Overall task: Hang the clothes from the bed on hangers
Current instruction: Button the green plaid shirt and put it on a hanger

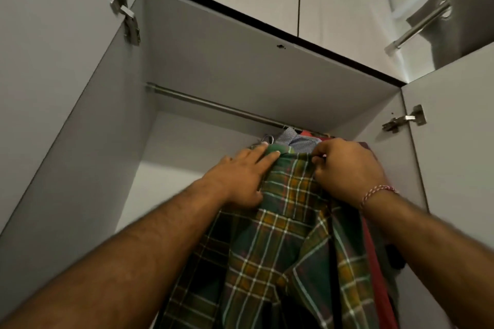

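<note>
— Plaid shirt [280, 243] first: where is it?

— Inside the open wardrobe, hanging low at the right end of the rail [213, 105], its collar up between both hands.

— And the hands?

— Left hand [240, 179] lies flat, fingers straight, pressing the shirt's left shoulder. Right hand [344, 168] is curled, pinching cloth at the collar's right side.

— How should the step go?

— I'd judge the shirt is being squared on its hanger: draw both shoulders out evenly and centre the collar under the hook [268, 138], which shows just beyond the left fingertips. Whether that hook sits on the rail, I cannot tell.

— Anything in the way?

— A blue shirt [296, 139] and a red garment [374, 256] crowd just behind and to the right, touching the plaid. The rail's left stretch is bare. Door hinges [403, 119] flank the opening.
</note>
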`<act>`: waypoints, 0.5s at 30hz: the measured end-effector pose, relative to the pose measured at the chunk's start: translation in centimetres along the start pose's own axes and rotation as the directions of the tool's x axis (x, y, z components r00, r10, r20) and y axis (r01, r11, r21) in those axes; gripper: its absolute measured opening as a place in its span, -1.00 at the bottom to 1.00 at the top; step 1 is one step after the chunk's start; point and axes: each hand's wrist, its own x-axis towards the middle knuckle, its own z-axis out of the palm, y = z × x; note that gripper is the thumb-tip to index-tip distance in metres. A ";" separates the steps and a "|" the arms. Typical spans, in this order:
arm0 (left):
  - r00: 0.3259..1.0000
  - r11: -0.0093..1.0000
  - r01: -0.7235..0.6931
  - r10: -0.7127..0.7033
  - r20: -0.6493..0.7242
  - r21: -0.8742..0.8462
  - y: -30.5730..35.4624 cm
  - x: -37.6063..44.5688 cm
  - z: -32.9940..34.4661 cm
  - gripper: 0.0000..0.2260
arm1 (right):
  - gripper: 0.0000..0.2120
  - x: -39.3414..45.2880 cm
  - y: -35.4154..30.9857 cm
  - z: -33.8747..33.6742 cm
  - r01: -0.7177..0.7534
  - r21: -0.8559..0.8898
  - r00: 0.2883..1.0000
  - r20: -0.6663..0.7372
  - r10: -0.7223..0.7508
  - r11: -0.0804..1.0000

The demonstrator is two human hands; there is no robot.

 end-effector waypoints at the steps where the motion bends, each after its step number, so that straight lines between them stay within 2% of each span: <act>1: 0.999 1.000 0.007 -0.006 0.031 -0.030 -0.2 1.0 0.7 -0.07 | -0.86 0.8 -0.1 0.9 0.001 -0.016 1.000 -0.017 -0.001 1.000; 5: 1.000 0.980 -0.010 0.011 0.004 -0.198 -2.0 5.0 3.9 -0.06 | -0.86 3.2 -0.2 4.9 -0.031 -0.072 0.997 -0.071 0.026 0.997; 8: 0.999 0.934 -0.028 0.042 0.032 -0.356 -3.2 8.0 6.3 -0.01 | -0.85 5.2 -0.1 7.1 -0.046 -0.101 0.994 -0.101 0.036 0.994; 12: 0.996 0.912 -0.085 0.068 -0.056 -0.402 -4.0 11.6 9.1 0.01 | -0.86 8.4 -0.1 9.6 -0.081 -0.098 0.982 -0.179 0.062 0.992; 15: 0.990 0.922 -0.136 0.113 -0.082 -0.364 -5.5 14.8 10.5 -0.03 | -0.87 10.8 -0.4 11.3 -0.096 -0.107 0.974 -0.214 0.071 0.990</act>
